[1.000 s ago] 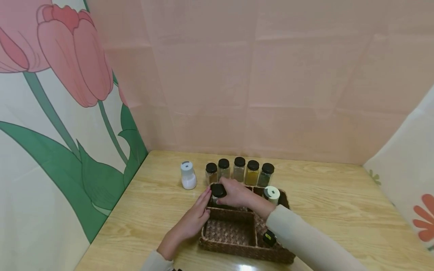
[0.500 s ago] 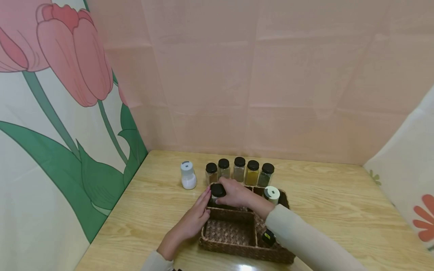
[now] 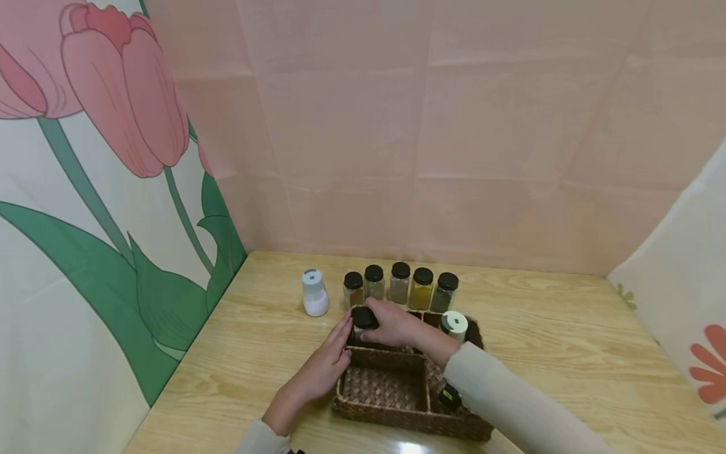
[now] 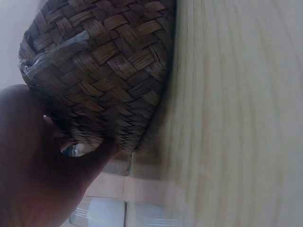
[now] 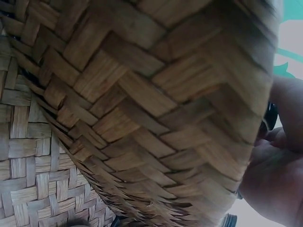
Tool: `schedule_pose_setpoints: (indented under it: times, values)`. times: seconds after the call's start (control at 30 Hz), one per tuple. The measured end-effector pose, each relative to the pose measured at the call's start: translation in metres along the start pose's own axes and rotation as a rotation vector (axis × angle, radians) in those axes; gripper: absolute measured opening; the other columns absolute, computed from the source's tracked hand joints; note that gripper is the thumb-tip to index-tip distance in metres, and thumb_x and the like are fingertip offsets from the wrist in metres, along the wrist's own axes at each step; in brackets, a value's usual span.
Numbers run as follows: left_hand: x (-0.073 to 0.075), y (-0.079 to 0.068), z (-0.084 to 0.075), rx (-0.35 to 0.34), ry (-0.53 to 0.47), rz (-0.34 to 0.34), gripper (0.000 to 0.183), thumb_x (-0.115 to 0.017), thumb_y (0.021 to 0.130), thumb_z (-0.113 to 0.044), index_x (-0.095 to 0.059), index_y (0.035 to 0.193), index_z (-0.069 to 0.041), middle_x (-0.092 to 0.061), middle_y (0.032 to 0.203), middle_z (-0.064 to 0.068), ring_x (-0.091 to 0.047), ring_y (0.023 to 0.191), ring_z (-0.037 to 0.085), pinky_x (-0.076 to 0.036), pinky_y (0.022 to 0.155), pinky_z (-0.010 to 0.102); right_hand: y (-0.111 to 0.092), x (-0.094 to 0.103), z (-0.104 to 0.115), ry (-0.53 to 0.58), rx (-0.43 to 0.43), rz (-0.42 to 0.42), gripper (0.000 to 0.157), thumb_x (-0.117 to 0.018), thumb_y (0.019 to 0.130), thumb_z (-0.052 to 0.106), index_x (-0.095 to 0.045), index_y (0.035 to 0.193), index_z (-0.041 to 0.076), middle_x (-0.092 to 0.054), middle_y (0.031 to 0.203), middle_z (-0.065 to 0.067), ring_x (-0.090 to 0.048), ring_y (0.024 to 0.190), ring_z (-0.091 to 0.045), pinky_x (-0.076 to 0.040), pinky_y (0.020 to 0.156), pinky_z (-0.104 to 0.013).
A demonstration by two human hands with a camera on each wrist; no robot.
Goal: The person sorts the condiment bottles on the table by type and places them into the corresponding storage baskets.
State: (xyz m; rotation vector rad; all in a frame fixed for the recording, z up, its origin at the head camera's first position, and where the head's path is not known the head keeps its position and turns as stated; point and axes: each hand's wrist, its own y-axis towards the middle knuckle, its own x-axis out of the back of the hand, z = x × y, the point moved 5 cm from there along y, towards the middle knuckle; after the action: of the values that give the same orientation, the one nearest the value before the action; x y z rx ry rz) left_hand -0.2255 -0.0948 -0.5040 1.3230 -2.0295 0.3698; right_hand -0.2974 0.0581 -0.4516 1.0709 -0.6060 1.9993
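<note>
In the head view my right hand (image 3: 391,323) grips a spice jar with a black lid (image 3: 364,317). That jar stands in the far-left compartment of the brown woven basket (image 3: 386,417). My left hand (image 3: 329,359) holds the basket's left wall near its far corner; in the left wrist view its fingers (image 4: 99,158) lie against the outside of the weave (image 4: 109,66). The right wrist view is mostly filled by a woven divider (image 5: 156,104), with part of my right hand (image 5: 274,175) behind it. My fingers hide much of the jar's glass.
Behind the basket stands a row of several black-lidded spice jars (image 3: 421,291). A white-topped shaker (image 3: 314,295) is on the table left of them. Another white-lidded container (image 3: 455,325) is in the basket's far-right compartment, and a black-lidded item (image 3: 450,398) lies in the near-right one.
</note>
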Motion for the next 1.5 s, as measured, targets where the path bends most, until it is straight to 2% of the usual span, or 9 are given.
schedule_pose_setpoints:
  times: [0.27,0.47,0.7,0.93,1.17,1.5]
  values:
    - [0.000,0.000,-0.001,-0.008,-0.008,0.004,0.064,-0.040,0.107,-0.016,-0.011,0.163,-0.009,-0.003,0.172,0.002,-0.013,0.155,0.023,-0.025,0.122,0.051,-0.001,0.001,0.000,-0.003,-0.008,0.000,0.043,-0.083,0.085,0.026,-0.059,0.116,0.009,-0.068,0.103,-0.005,-0.063,0.087,-0.017,-0.054,0.075,-0.038]
    - [-0.001,0.000,-0.001,-0.005,-0.004,0.006,0.065,-0.040,0.107,-0.016,-0.010,0.164,-0.010,-0.002,0.172,0.001,-0.012,0.155,0.022,-0.024,0.122,0.050,-0.004,0.005,-0.001,-0.017,-0.046,-0.009,0.051,-0.085,0.082,0.031,-0.062,0.122,0.009,-0.069,0.105,-0.006,-0.066,0.090,-0.020,-0.056,0.078,-0.039]
    - [0.001,0.000,-0.003,-0.006,-0.006,0.008,0.065,-0.041,0.106,-0.016,-0.010,0.164,-0.010,-0.003,0.172,0.002,-0.012,0.155,0.022,-0.022,0.123,0.050,-0.007,0.012,-0.003,-0.027,-0.021,-0.012,0.056,-0.085,0.082,0.035,-0.063,0.126,0.010,-0.070,0.107,-0.003,-0.067,0.095,-0.018,-0.056,0.081,-0.037]
    - [0.000,0.000,-0.002,-0.010,0.002,0.002,0.065,-0.041,0.107,-0.016,-0.010,0.163,-0.009,-0.004,0.171,0.005,-0.013,0.155,0.024,-0.022,0.122,0.051,-0.017,0.029,-0.005,-0.002,0.014,-0.028,0.059,-0.083,0.085,0.035,-0.061,0.131,0.005,-0.070,0.120,-0.012,-0.068,0.108,-0.028,-0.057,0.091,-0.044]
    - [0.000,0.000,-0.002,0.006,0.005,-0.004,0.064,-0.041,0.107,-0.016,-0.012,0.163,-0.009,-0.004,0.171,0.005,-0.013,0.155,0.024,-0.022,0.123,0.051,-0.029,0.051,-0.010,0.028,-0.026,-0.027,0.055,-0.078,0.090,0.031,-0.057,0.136,0.007,-0.066,0.130,-0.014,-0.066,0.114,-0.030,-0.056,0.094,-0.045]
    - [0.000,0.001,-0.001,-0.003,-0.012,0.007,0.065,-0.040,0.106,-0.016,-0.010,0.163,-0.010,-0.003,0.172,0.003,-0.012,0.155,0.025,-0.023,0.122,0.052,-0.043,0.079,-0.026,0.010,-0.036,-0.086,0.059,-0.075,0.092,0.036,-0.056,0.138,0.006,-0.064,0.132,-0.013,-0.063,0.118,-0.033,-0.055,0.095,-0.047]
